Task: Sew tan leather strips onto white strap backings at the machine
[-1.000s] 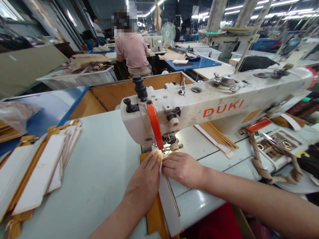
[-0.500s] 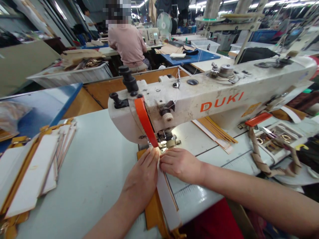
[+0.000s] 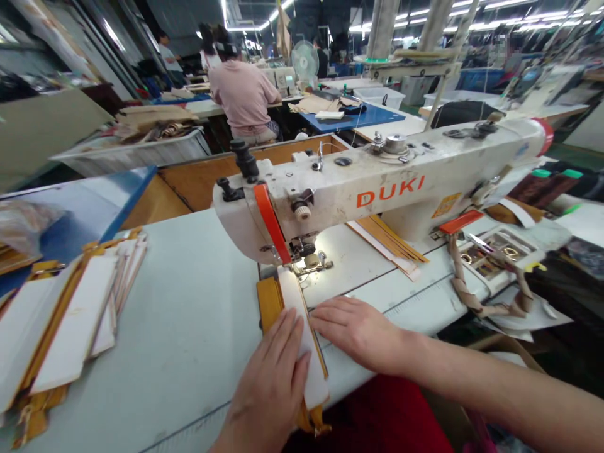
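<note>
The flat left hand (image 3: 271,371) and nearly flat right hand (image 3: 361,330) touch the white strip (image 3: 309,340), gripping nothing; keep it straight toward the sewing machine (image 3: 333,192) ahead.

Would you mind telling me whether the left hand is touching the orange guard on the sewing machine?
No, the left hand lies partly over the white strip, clearly apart from the orange guard.

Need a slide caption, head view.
Left hand on white strip, right hand at its edge, sewing machine ahead.

both hands (image 3: 271,377) moved back along strip (image 3: 308,333)
</note>
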Motion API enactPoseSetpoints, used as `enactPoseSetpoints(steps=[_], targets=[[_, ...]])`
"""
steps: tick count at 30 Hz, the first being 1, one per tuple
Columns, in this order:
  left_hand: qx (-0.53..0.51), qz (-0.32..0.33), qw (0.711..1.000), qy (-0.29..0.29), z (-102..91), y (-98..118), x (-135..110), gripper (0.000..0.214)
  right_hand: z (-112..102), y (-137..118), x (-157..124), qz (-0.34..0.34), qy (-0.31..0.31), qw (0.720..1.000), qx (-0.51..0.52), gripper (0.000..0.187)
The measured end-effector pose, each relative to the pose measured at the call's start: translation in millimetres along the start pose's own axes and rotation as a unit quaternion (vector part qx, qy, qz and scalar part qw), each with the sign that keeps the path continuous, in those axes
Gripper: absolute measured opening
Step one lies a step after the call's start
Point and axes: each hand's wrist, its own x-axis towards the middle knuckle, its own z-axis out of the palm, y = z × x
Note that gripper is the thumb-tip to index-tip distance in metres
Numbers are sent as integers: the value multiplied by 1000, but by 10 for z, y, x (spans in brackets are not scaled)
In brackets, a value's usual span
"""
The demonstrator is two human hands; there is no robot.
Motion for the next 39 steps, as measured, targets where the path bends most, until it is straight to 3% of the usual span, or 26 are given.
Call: enactPoseSetpoints(steps=[5,11,39], targets=[[-50,62,997,-1,-183,129,-267,35,-35,-214,-274,-5,17,998,55,22],[-60,118,991,18,-203,98,-295,30,2,-231,-298,-32,-4,997,66,21],[-85,121,989,22,-210,152,-287,37,6,-201,-310,-51,-3,996,69,19]])
